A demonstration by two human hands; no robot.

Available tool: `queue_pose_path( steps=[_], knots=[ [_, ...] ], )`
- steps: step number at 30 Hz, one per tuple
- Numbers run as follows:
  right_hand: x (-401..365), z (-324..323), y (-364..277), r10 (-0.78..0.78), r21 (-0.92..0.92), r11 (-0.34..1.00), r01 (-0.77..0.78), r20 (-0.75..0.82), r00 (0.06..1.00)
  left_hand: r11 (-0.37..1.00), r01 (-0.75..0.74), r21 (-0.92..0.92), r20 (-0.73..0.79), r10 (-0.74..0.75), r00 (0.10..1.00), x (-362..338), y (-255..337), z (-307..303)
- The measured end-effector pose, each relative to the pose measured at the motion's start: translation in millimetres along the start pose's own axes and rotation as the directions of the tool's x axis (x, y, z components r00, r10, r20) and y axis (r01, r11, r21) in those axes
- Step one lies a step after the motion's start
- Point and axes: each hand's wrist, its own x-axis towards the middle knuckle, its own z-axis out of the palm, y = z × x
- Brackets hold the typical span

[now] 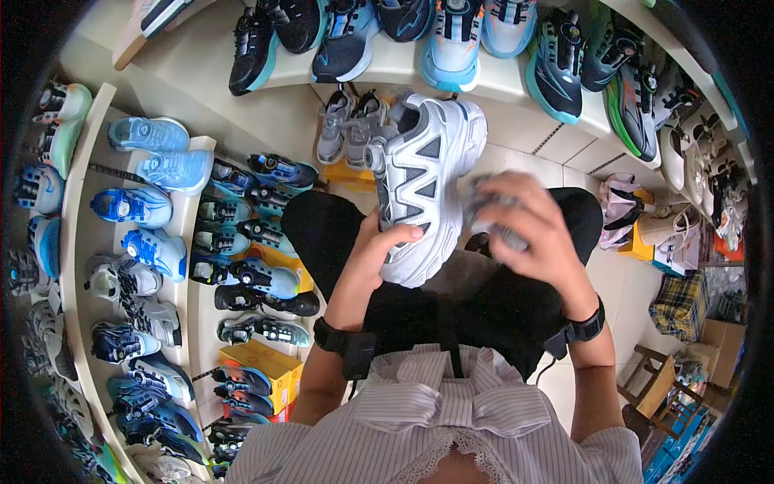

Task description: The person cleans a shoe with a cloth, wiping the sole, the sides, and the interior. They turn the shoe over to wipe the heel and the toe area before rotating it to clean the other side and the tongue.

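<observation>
My left hand [372,252] grips a white and silver sneaker [431,189] near its toe, with the thumb pressed on the side panel. The shoe is tilted up over my lap, its heel away from me and its thick white sole facing right. Grey mesh triangles run along its side, and a round dial sits at the tongue. My right hand [528,226], smeared by motion, is just right of the sole with its fingers curled round a crumpled grey cloth [493,202]. The fingers of my left hand under the shoe are hidden.
Shelves [83,234] of blue and black sneakers rise on the left. A curved shelf [387,74] of more sneakers spans the top. Grey sneakers [364,129] stand on the floor ahead. Yellow shoeboxes [270,367] are at lower left, and a wooden stool [649,379] is at right.
</observation>
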Motion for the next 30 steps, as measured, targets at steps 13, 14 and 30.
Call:
queue_pose_path(
  steps=[13,14,30],
  knots=[
    [-8,30,2,0.226,0.051,0.974,-0.223,-0.069,0.972,0.998,0.023,0.059,0.107,-0.030,0.994,6,-4,2],
    [-9,28,3,0.239,0.093,0.968,-0.234,-0.052,0.970,0.998,0.014,0.065,0.112,-0.021,0.993,6,-3,0],
    [-8,-18,41,0.636,0.363,0.720,-0.592,-0.005,0.771,0.769,-0.280,0.575,0.365,0.065,0.929,2,39,-24]
  ],
)
